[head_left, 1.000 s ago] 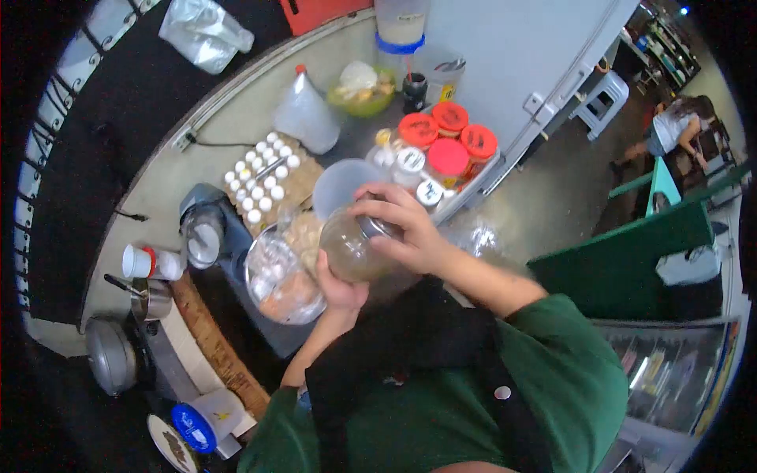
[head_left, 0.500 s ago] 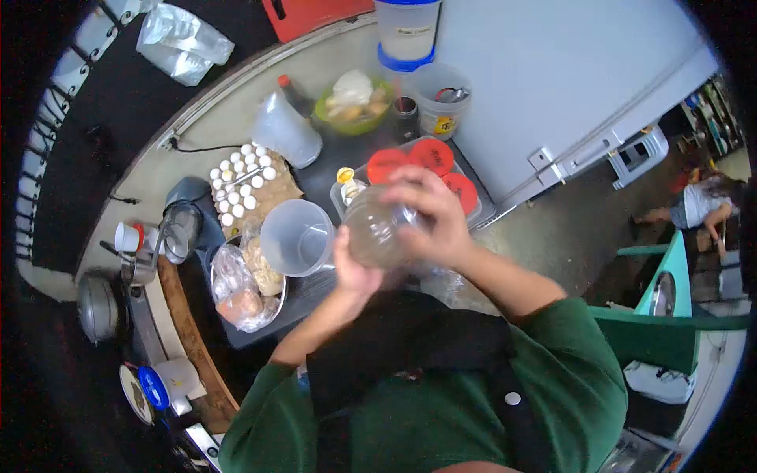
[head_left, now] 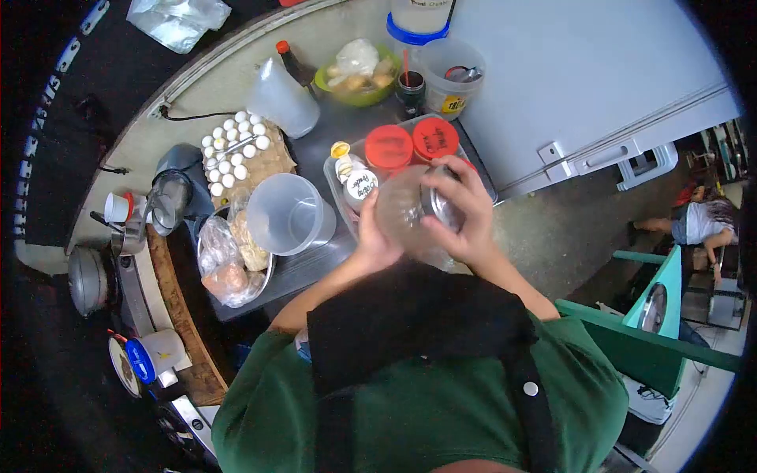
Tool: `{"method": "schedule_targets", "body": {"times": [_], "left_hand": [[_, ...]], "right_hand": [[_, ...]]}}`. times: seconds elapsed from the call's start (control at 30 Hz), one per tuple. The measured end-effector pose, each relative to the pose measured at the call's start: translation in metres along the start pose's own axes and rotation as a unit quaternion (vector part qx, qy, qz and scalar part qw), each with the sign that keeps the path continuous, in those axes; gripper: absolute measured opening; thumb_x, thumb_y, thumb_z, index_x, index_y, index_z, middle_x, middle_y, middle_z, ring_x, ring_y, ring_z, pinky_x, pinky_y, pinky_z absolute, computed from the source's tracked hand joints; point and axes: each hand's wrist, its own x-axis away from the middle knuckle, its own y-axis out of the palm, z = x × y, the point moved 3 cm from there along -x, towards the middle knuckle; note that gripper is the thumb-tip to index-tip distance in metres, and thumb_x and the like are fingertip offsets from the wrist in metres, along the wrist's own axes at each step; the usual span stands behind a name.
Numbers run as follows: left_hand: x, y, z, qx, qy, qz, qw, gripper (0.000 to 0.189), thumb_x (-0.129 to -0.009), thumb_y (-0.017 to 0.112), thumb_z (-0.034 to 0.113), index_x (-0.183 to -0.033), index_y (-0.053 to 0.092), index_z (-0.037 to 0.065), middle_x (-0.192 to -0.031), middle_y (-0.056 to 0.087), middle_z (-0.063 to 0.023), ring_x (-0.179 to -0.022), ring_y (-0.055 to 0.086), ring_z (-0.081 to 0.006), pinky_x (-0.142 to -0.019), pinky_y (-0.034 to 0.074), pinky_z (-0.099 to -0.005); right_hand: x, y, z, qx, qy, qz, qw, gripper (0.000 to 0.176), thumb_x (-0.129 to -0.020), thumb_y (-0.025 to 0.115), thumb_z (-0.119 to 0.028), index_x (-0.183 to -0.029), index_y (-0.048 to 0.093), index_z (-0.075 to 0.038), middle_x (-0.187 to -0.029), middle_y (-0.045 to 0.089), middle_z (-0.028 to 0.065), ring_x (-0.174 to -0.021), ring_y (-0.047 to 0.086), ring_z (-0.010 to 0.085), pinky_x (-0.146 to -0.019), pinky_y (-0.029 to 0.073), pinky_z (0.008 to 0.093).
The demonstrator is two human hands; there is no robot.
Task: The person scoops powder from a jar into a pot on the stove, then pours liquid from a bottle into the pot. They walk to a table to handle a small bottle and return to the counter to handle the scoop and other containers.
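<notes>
Jar (head_left: 400,206) at centre of frame — left hand (head_left: 380,239) cupping its base, fingers mostly hidden, right hand (head_left: 467,217) clasping its silver lid (head_left: 444,208), fingers half-curled, plastic tub (head_left: 292,223) left of centre

One left hand (head_left: 380,236) and one right hand (head_left: 467,211) — two in all — with one jar (head_left: 400,209); one carton (head_left: 274,160), more than a dozen eggs (head_left: 262,143); one green bowl (head_left: 355,98), one metal bowl (head_left: 271,270). At least two red lids (head_left: 389,147) show; one clear tub (head_left: 276,229); one red-capped bottle (head_left: 293,66); one stool (head_left: 648,169) — and one other person (head_left: 702,221).
</notes>
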Motion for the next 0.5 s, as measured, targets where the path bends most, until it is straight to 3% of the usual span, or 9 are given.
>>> {"method": "schedule_targets", "body": {"times": [0.07,0.13,0.2,0.23,0.33,0.37,0.4,0.43,0.5], "left_hand": [[-0.013,0.001,0.001,-0.194,0.084,-0.039,0.977,0.067,-0.099,0.033,0.057,-0.147,0.041,0.012,-0.142,0.052,-0.0090,-0.131,0.050,-0.0267,-0.108,0.042,-0.0471],[-0.029,0.001,0.010,-0.123,0.062,-0.074,0.988,0.070,-0.098,0.035,0.061,-0.146,0.042,0.012,-0.143,0.051,-0.0084,-0.130,0.050,-0.0259,-0.109,0.040,-0.0474],[-0.052,0.013,0.036,-0.186,-0.060,-0.020,0.981,0.073,-0.097,0.037,0.064,-0.147,0.042,0.010,-0.142,0.052,-0.0088,-0.129,0.052,-0.0255,-0.107,0.041,-0.0470],[-0.108,-0.068,0.014,-0.136,-0.043,0.039,0.989,0.072,-0.098,0.045,0.059,-0.147,0.040,0.006,-0.140,0.054,-0.0104,-0.124,0.056,-0.0266,-0.103,0.044,-0.0436],[-0.130,-0.016,0.157,-0.659,0.193,0.076,0.723,0.053,-0.096,0.060,0.038,-0.132,0.056,-0.002,-0.122,0.064,-0.0180,-0.110,0.062,-0.0243,-0.094,0.048,-0.0358],[-0.147,-0.017,0.192,-0.698,0.157,0.104,0.691,0.041,-0.091,0.065,0.032,-0.113,0.068,-0.002,-0.108,0.070,-0.0194,-0.100,0.066,-0.0225,-0.086,0.051,-0.0370],[-0.188,-0.071,0.221,-0.666,0.174,0.089,0.720,0.044,-0.088,0.070,0.031,-0.118,0.067,-0.001,-0.099,0.071,-0.0131,-0.088,0.067,-0.0246,-0.079,0.052,-0.0359],[-0.202,-0.085,0.251,-0.713,0.205,0.189,0.643,0.047,-0.085,0.072,0.031,-0.119,0.066,-0.001,-0.099,0.072,-0.0163,-0.090,0.069,-0.0273,-0.082,0.053,-0.0363],[-0.232,-0.116,0.298,-0.742,0.168,0.239,0.603,0.046,-0.081,0.071,0.029,-0.116,0.067,-0.002,-0.106,0.070,-0.0228,-0.098,0.069,-0.0337,-0.087,0.053,-0.0387]], "right_hand": [[0.000,0.001,0.013,-0.020,0.126,0.061,0.990,0.050,-0.072,0.078,-0.026,-0.117,0.068,-0.005,-0.128,0.056,0.0205,-0.109,0.060,0.0290,-0.095,0.046,0.0370],[-0.012,-0.007,0.019,-0.017,0.066,0.073,0.995,0.049,-0.072,0.078,-0.021,-0.116,0.068,-0.002,-0.127,0.058,0.0187,-0.108,0.060,0.0251,-0.092,0.047,0.0335],[-0.013,-0.016,0.041,-0.013,0.137,0.124,0.983,0.049,-0.072,0.078,-0.019,-0.116,0.067,0.000,-0.125,0.060,0.0177,-0.108,0.061,0.0259,-0.091,0.048,0.0347],[-0.017,-0.018,0.054,-0.017,0.131,0.122,0.984,0.049,-0.072,0.078,-0.019,-0.116,0.067,0.000,-0.125,0.060,0.0177,-0.108,0.061,0.0259,-0.091,0.048,0.0347],[-0.038,-0.024,0.087,0.065,0.084,0.144,0.984,0.048,-0.072,0.079,-0.018,-0.116,0.068,-0.003,-0.121,0.062,0.0168,-0.108,0.062,0.0285,-0.090,0.049,0.0369],[-0.047,-0.022,0.094,0.121,0.090,0.114,0.982,0.048,-0.071,0.079,-0.019,-0.116,0.069,-0.006,-0.120,0.063,0.0168,-0.107,0.062,0.0311,-0.091,0.049,0.0387],[-0.055,-0.019,0.102,0.177,0.099,0.083,0.976,0.048,-0.070,0.080,-0.020,-0.115,0.070,-0.009,-0.118,0.064,0.0168,-0.105,0.062,0.0337,-0.091,0.050,0.0405],[-0.058,-0.013,0.111,0.192,0.087,0.091,0.973,0.047,-0.069,0.080,-0.023,-0.114,0.071,-0.014,-0.117,0.064,0.0164,-0.104,0.062,0.0364,-0.091,0.050,0.0433],[-0.057,0.001,0.137,0.212,0.093,0.072,0.970,0.046,-0.070,0.080,-0.025,-0.114,0.071,-0.014,-0.119,0.063,0.0164,-0.105,0.062,0.0366,-0.091,0.050,0.0437]]}}
